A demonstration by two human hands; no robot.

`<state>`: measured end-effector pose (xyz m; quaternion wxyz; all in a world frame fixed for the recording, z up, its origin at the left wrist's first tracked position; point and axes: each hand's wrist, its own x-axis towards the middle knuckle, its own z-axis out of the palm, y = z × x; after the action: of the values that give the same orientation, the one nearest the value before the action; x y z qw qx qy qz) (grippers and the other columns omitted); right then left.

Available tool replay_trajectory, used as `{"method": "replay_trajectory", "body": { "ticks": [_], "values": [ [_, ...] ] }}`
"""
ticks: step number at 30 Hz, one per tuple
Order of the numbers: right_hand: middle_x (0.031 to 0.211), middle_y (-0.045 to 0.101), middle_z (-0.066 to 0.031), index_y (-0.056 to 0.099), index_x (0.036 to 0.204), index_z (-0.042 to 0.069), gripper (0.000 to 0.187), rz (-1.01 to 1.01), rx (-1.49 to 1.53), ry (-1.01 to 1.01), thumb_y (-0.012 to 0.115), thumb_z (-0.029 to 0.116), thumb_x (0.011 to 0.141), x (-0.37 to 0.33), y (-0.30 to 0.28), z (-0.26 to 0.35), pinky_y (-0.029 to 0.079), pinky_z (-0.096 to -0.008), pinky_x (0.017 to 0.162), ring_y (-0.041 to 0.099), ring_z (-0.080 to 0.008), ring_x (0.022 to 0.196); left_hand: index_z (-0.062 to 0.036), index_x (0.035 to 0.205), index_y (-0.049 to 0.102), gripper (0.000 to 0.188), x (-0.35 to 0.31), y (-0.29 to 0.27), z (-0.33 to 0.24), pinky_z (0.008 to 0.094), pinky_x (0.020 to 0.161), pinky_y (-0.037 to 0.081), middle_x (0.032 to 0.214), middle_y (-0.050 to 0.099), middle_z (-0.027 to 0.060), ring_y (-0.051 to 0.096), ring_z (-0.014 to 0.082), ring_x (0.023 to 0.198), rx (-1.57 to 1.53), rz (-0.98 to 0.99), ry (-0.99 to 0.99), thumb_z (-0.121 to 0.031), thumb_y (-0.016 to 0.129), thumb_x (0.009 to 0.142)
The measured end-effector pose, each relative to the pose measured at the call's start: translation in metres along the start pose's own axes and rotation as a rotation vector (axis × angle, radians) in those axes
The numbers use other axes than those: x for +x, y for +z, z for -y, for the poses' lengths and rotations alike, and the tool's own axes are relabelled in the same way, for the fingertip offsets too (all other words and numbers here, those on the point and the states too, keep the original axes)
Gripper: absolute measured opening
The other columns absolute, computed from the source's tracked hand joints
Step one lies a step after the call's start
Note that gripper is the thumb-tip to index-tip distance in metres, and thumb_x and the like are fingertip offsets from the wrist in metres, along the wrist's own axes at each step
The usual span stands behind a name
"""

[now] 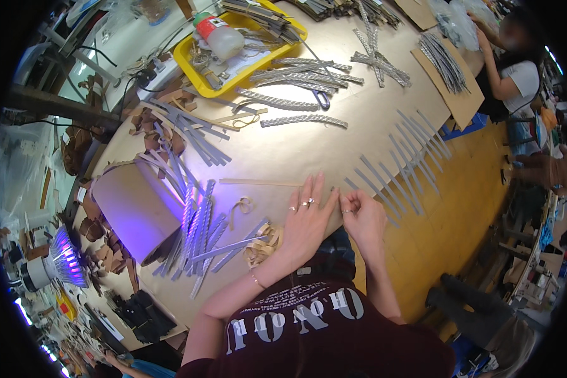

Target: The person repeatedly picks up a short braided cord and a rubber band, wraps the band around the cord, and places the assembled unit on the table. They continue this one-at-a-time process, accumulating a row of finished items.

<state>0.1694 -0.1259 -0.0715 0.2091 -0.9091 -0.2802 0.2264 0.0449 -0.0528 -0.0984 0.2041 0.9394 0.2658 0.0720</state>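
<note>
Gold-brown in tone, the tabletop [359,135] is left bare through its middle, so room for moving is offered beyond the hands. A brown cylinder [135,201] is laid tilted at the left. A yellow tray [230,88] is set toward the far side, probably to be kept out of the working space. Grey strips [382,184] are fanned across the right-hand edge, their ends overhanging, perhaps to be kept apart. At the near edge, the left hand [305,220] is laid flat, fingers extended and slightly parted, apparently for steadying. The right hand [364,217] is held just beside it, fingers narrowed together; whether anything is gripped cannot be told. A thin pale strip [258,182] is stretched leftward from the left fingertips; its right end is hidden there.
</note>
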Motion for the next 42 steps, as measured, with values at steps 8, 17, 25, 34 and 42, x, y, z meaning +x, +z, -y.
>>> {"method": "replay_trajectory", "body": {
  "ticks": [8,17,25,34,42],
  "values": [
    [0.088,0.064,-0.0128,0.059,0.101,0.006,0.029,-0.286,-0.354,-0.174,0.072,0.028,0.087,-0.021,-0.025,-0.008,0.046,-0.0441,0.076,0.062,-0.0351,0.086,-0.0104,0.146,0.044,0.061,-0.001,0.010,0.002,0.0574,0.117,0.020,0.158,0.023,0.0269,0.022,0.0420,0.147,-0.012,-0.025,-0.091,-0.012,0.057,0.087],
    [0.100,0.060,-0.0115,0.062,0.098,0.006,0.024,-0.064,-0.152,-0.666,0.072,0.024,0.086,0.015,0.009,0.044,0.042,-0.0423,0.082,0.057,-0.0301,0.099,-0.0035,0.140,0.049,0.057,-0.034,-0.099,0.025,0.0530,0.115,0.026,0.154,0.030,0.0273,0.030,0.0425,0.143,-0.413,-0.377,-0.148,-0.006,0.064,0.085],
    [0.091,0.061,-0.0094,0.064,0.094,0.006,0.019,0.113,-0.154,-0.595,0.070,0.023,0.088,0.019,0.027,0.062,0.043,-0.0412,0.080,0.059,-0.0274,0.090,-0.0041,0.120,0.066,0.032,-0.067,-0.104,0.058,0.0447,0.106,0.041,0.142,0.050,0.0212,0.050,0.0387,0.129,-0.415,-0.521,-0.395,-0.005,0.066,0.088],
    [0.081,0.065,-0.0117,0.061,0.106,0.006,0.028,0.118,0.176,-0.500,0.068,0.027,0.092,0.052,0.042,0.120,0.048,-0.0395,0.063,0.064,-0.0288,0.072,-0.0052,0.115,0.067,0.030,-0.073,-0.091,0.054,0.0450,0.100,0.045,0.136,0.054,0.0201,0.056,0.0386,0.121,-0.476,-0.564,-0.301,-0.006,0.068,0.086],
    [0.101,0.058,-0.0072,0.064,0.110,0.011,0.034,-0.072,-0.106,-0.848,0.073,0.033,0.086,0.050,0.097,0.161,0.039,-0.0404,0.082,0.055,-0.0252,0.098,-0.0053,0.112,0.068,0.028,-0.081,-0.087,0.052,0.0449,0.095,0.048,0.133,0.057,0.0186,0.059,0.0365,0.113,-0.531,-0.564,-0.258,-0.004,0.069,0.084]
  ]
}}
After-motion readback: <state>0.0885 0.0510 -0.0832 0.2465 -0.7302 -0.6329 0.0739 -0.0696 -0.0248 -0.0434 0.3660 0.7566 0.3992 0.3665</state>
